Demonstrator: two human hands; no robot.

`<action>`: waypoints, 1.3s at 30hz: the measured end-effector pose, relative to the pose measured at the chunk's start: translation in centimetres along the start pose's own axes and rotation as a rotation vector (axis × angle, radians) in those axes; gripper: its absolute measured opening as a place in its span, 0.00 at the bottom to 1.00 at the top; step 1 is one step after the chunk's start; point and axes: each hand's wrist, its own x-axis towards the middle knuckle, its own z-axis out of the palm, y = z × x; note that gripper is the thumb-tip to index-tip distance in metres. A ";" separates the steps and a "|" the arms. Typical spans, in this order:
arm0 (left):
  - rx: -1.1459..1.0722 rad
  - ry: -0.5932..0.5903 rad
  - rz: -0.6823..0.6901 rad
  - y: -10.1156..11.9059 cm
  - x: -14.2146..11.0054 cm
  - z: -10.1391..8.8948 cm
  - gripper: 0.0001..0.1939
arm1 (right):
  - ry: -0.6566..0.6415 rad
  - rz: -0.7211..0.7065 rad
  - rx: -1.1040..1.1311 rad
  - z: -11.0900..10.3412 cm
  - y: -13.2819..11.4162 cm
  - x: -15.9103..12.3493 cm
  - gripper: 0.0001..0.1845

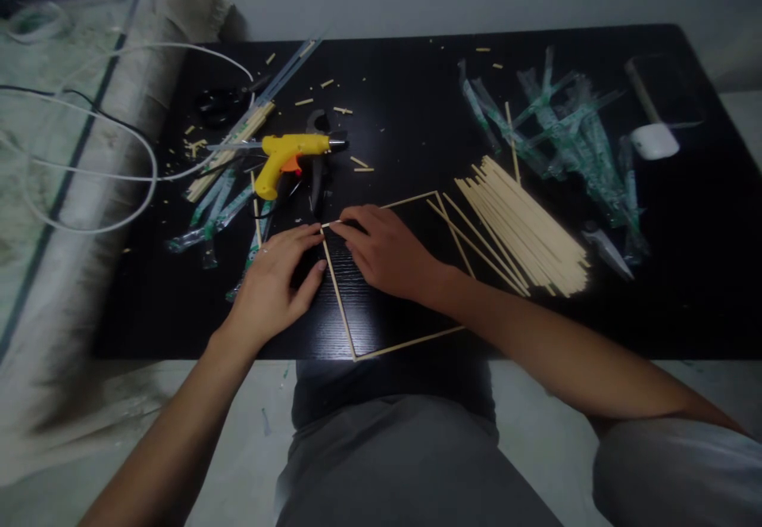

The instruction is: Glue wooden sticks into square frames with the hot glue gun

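1 glue gun lies beyond left hand, thumb spread; right hand touches stick frame, pinch unclear.

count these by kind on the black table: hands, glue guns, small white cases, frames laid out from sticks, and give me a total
Hands: 2 (left hand, right hand)
Yellow glue gun: 1
Small white case: 1
Stick frame: 1
Total: 5
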 end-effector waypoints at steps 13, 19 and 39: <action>-0.021 0.016 -0.004 0.2 -0.1 0.0 0.18 | 0.040 -0.009 0.055 0.4 0.3 0.0 0.23; 0.017 -0.069 0.073 0.0 -0.3 -0.6 0.15 | 0.118 -0.074 0.128 -1.4 -0.2 0.1 0.17; -0.238 -0.475 0.354 1.4 -0.5 -2.4 0.05 | -0.112 -0.043 0.124 -0.6 -7.9 -9.5 0.05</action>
